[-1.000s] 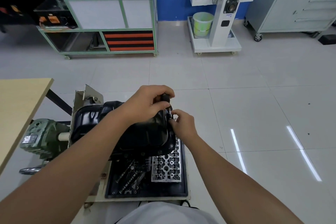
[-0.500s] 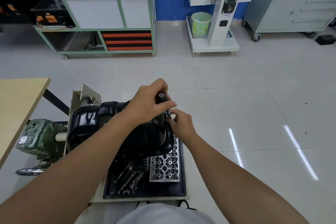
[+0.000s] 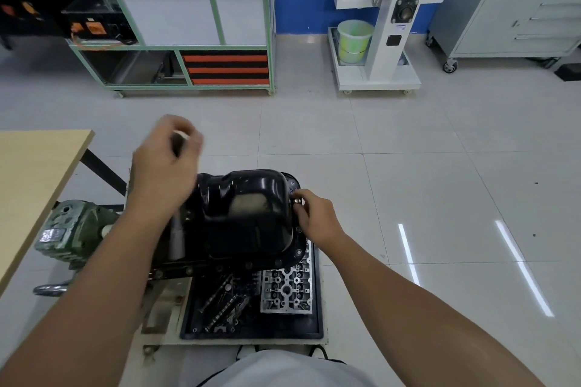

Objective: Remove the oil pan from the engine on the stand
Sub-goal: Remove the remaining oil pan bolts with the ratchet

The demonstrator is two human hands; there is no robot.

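The black oil pan (image 3: 248, 214) sits upside-up on the engine on the stand, its flange ringed with bolts. My left hand (image 3: 166, 163), blurred by motion, is raised over the pan's left end and grips a socket driver (image 3: 176, 239); the driver's silver shaft hangs below the hand. My right hand (image 3: 314, 217) is at the pan's right flange, its fingertips pinching a small bolt (image 3: 297, 200) there. The engine under the pan is mostly hidden.
The stand's green gearbox (image 3: 72, 229) and crank handle (image 3: 50, 289) are at the left, beside a wooden table (image 3: 31, 173). Below the pan, a black tray (image 3: 317, 317) holds loose parts and a metal casting (image 3: 286, 289). Racks, a cabinet and a white machine stand across the tiled floor.
My left hand has swung left and up with the driver, away from the right flange. The right hand has stayed at the flange bolt.
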